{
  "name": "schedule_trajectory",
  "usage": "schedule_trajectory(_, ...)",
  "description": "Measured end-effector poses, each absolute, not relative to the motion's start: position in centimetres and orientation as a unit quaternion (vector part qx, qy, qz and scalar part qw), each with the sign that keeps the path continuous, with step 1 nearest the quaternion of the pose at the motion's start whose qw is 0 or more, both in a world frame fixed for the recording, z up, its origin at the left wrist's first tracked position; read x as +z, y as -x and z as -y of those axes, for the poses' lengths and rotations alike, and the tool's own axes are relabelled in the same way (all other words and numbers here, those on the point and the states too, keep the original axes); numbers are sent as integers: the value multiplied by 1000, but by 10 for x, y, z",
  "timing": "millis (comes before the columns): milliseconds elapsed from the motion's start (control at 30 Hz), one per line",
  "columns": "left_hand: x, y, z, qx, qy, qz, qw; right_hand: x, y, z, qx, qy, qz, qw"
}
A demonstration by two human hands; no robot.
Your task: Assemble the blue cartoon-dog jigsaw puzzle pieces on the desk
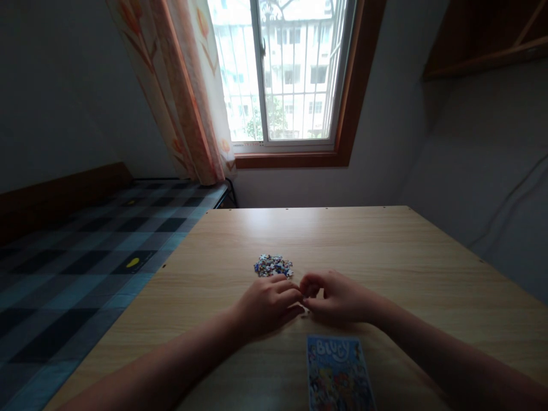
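Note:
My left hand and my right hand meet at the fingertips low over the wooden table. The right thumb and index finger form a pinch, and the left fingers are bent in towards the same spot. A small pale puzzle piece shows just under the fingertips; my fingers hide most of what is between them. Just beyond my left hand lies a heap of loose jigsaw puzzle pieces, mixed in colour. Nearer to me, a blue picture card or box lid with cartoon figures lies flat, its lower edge cut off.
The light wooden table reaches back towards a barred window. A bed with a checked cover stands along the left side, below a flowered curtain. A wooden shelf hangs at the upper right.

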State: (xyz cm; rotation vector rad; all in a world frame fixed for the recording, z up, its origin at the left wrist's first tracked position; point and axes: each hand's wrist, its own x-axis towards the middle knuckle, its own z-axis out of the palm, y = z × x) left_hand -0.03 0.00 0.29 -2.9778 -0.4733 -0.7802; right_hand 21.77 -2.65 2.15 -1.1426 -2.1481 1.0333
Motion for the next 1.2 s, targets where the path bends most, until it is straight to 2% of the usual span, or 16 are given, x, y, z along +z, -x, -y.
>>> schedule_trajectory(267,5,1,3,-194,965,174,-25,10,-242,8,235,494,799,252)
schedule_trajectory(400,6,-2,8,-138,978,158,0,-4,-241,6,184,517,783,292)
schedule_trajectory(633,8,-5,10,-125,982,128,65,-20,-226,7,128,456,813,338)
schedule_trajectory(767,6,2,0,-181,967,164,72,-19,-229,5,135,461,808,342)
schedule_trajectory(933,2,16,-27,-301,903,306,32,-19,-232,3,134,468,804,342)
schedule_trajectory(1200,-4,24,-41,-285,877,386,-2,-21,-230,1,114,409,843,330)
